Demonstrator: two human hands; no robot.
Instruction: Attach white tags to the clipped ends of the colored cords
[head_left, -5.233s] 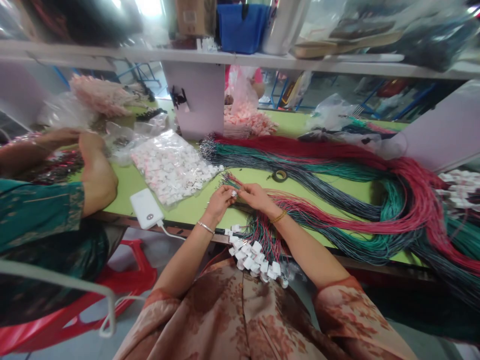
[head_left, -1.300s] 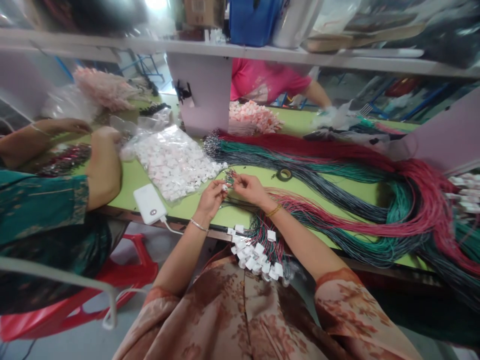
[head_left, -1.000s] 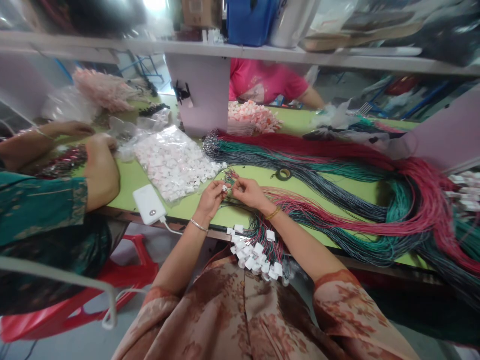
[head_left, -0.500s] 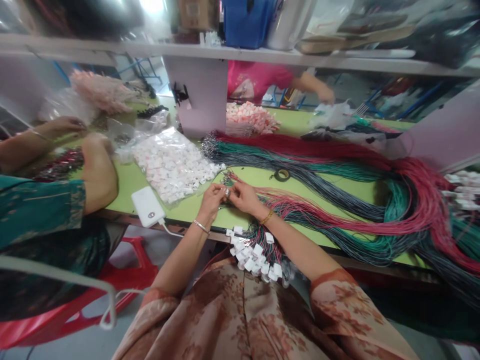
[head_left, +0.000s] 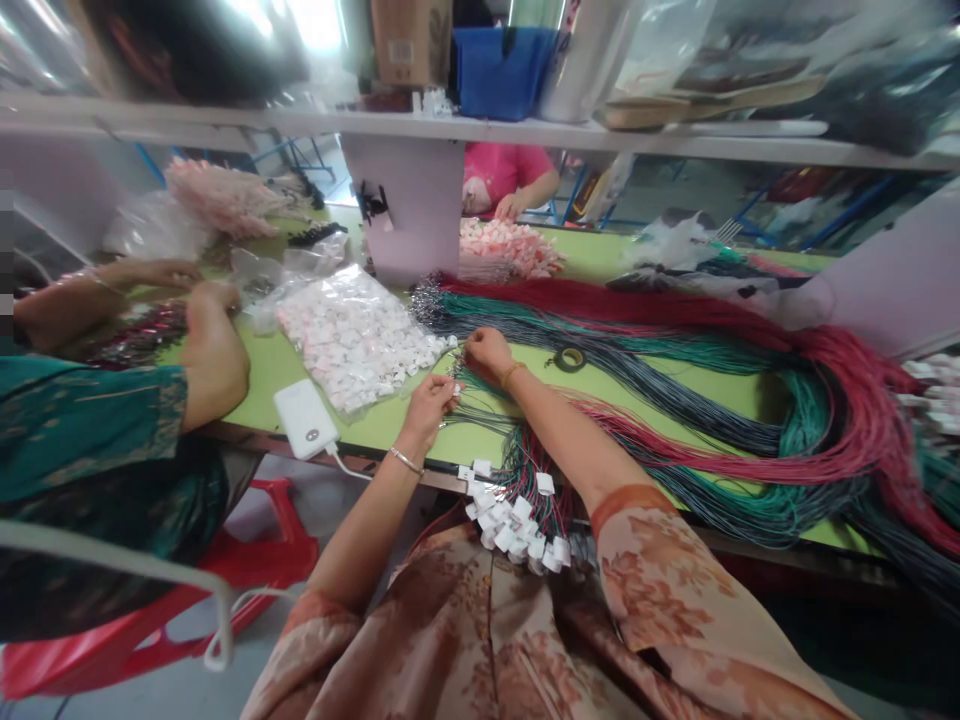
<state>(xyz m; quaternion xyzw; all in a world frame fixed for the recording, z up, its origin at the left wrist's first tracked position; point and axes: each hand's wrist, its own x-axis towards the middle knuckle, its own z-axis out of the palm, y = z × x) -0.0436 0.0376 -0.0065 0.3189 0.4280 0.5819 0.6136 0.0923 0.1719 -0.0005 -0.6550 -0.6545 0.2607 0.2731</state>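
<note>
Between the fingertips of my left hand (head_left: 429, 408) is a small white connector (head_left: 457, 390), pinched over the green table. My right hand (head_left: 489, 355) is farther out and a little to the right, its fingers closed at the wire ends near the bundles; what they grip, if anything, is hidden. Red, green and black wires (head_left: 645, 440) run rightward from beneath my right forearm. A cluster of wires with white connectors (head_left: 517, 525) hangs over the table edge by my body. Left of my hands lies a clear bag of white connectors (head_left: 356, 345).
A black tape roll (head_left: 570, 359) lies beyond my right wrist. Near the front edge sits a white power bank (head_left: 306, 418) with a cable. Long wire bundles (head_left: 660, 300) stretch rightward. A co-worker's arm (head_left: 214, 345) is at left; another person (head_left: 506, 180) works across the table, below a shelf (head_left: 315, 122).
My right hand has moved away from my left, forward toward the wire ends. My left hand stays close to its place with the connector. The person across has drawn an arm in.
</note>
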